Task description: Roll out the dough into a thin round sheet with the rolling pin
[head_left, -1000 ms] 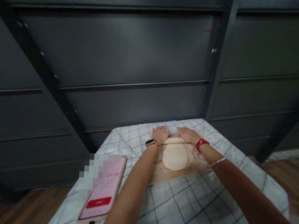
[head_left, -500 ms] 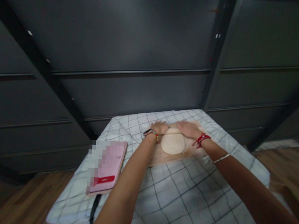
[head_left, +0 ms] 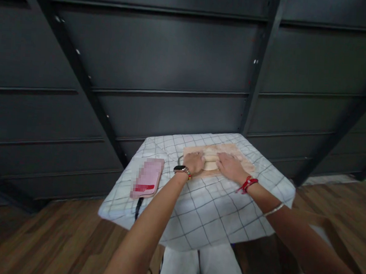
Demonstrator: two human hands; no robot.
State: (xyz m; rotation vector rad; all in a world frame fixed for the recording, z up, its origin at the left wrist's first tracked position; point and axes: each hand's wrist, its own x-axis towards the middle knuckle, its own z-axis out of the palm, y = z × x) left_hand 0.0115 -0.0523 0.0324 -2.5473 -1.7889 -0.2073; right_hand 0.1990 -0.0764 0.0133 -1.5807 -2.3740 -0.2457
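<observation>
A pale rolling pin (head_left: 211,158) lies crosswise on a flattened round of dough (head_left: 211,167). Over its left end my left hand (head_left: 194,162) is closed, with a watch and beaded bracelet at the wrist. My right hand (head_left: 231,167), wearing red cord bracelets, rests on the right end with its fingers over the pin. Both hands hide the pin's ends. Beneath the dough is a peach-coloured mat or board (head_left: 236,150), dusted with something pale.
A checked white cloth (head_left: 203,213) covers the small table. Left of my arm lies a pink phone (head_left: 152,174), partly blurred out, with a black cable (head_left: 138,208). Dark metal panels (head_left: 171,54) stand behind. At lower right, an open box (head_left: 325,230) sits on the wooden floor (head_left: 70,233).
The rolling pin and both hands have come nearer to me over the dough, covering more of it. The view has shifted, showing more floor and my legs.
</observation>
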